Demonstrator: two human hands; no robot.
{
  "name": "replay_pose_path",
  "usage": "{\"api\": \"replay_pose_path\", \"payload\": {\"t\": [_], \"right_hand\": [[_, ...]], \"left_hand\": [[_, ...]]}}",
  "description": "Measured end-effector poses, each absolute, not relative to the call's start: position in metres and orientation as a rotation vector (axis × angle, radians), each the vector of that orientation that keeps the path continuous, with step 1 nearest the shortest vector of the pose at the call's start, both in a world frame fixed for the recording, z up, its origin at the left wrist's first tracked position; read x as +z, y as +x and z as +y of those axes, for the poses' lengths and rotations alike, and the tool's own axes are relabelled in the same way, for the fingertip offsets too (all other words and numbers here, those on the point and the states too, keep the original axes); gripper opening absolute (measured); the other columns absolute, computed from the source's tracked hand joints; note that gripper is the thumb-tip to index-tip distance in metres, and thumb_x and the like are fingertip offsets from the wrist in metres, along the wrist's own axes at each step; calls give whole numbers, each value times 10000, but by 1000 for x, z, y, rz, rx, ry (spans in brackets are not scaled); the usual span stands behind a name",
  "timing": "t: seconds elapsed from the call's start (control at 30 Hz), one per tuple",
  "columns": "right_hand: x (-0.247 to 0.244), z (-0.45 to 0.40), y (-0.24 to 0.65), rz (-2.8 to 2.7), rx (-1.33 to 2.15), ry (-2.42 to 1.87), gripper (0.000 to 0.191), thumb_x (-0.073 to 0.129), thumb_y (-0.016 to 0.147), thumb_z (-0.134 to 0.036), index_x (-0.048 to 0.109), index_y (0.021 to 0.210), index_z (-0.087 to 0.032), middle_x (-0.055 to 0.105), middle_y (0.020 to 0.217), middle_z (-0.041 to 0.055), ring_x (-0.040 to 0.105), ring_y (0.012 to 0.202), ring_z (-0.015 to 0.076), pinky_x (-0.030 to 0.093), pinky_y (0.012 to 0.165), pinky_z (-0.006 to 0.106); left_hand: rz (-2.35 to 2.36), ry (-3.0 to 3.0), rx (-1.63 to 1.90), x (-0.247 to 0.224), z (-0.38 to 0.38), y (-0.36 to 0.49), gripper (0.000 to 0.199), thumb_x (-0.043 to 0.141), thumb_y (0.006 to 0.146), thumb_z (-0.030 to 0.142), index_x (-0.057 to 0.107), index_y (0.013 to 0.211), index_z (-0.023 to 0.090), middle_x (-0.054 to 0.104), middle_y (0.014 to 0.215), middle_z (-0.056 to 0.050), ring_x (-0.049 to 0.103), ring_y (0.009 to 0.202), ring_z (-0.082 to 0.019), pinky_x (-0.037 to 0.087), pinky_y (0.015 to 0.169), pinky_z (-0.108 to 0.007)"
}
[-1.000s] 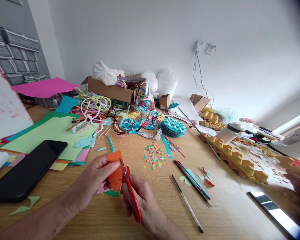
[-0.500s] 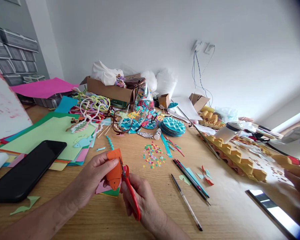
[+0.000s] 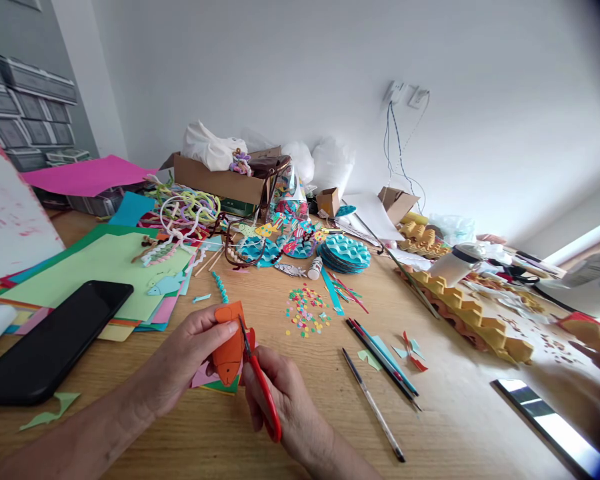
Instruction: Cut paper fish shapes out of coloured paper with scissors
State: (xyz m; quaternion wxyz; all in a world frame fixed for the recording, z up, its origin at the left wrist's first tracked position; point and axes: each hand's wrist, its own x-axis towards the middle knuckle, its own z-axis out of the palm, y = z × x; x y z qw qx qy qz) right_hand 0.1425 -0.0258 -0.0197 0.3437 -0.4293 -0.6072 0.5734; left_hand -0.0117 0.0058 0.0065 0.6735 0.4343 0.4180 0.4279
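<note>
My left hand [image 3: 187, 357] pinches an orange paper fish [image 3: 229, 360] between thumb and fingers, with a drawn eye and gill line at its lower end. My right hand [image 3: 285, 400] is closed round the red handles of a pair of scissors [image 3: 266, 393]. The blades lie along the right edge of the paper near my left thumb, and a curled strip of orange paper hangs beside them. Pink and green paper scraps [image 3: 223, 385] show beneath the fish on the wooden table [image 3: 180, 440].
A black phone [image 3: 55, 340] and stacked coloured paper [image 3: 95, 267] lie to the left. Confetti [image 3: 307, 310], pencils [image 3: 385, 360] and a pen [image 3: 373, 403] lie ahead and right. Yellow egg cartons [image 3: 470, 317] and another phone [image 3: 550, 427] are farther right, by another person's hand [image 3: 597, 360].
The orange fish has tilted slightly in my left hand, and the scissor blades have shifted a little along its edge. At far right, the other person's hand and an egg carton piece have moved.
</note>
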Motion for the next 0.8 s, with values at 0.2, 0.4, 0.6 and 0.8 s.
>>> {"api": "replay_pose_path", "payload": {"t": [0.2,0.4,0.6,0.8], "right_hand": [[-19,-25,142,-1568,1496,-1123,481,484,830,-623,432,665,-174,415,468,-59,367,345,43,267,321,133],[-18,-24,143,-1556,1501,-1106,460,508,831,-593,427,652,-177,420,472,-60,369,345,44,270,317,133],[-18,-24,144,-1563,1520,-1115,460,488,837,-599,434,664,-177,432,470,-59,380,344,48,266,322,138],[-14,-25,143,-1617,1480,-1121,468,442,858,-592,430,638,-180,446,466,-45,394,389,61,305,382,153]], "left_hand": [[895,963,971,14,5,-11,207,686,674,371,622,652,175,546,484,50,420,432,-83,346,405,-188],[897,948,998,14,6,-12,184,699,671,351,645,676,176,594,529,40,470,489,-91,391,477,-190],[934,957,1024,9,7,-13,189,685,696,361,649,708,177,581,565,39,461,525,-95,387,503,-191],[930,985,1038,10,5,-12,176,664,708,342,632,656,177,560,553,41,442,511,-95,374,483,-192]]}}
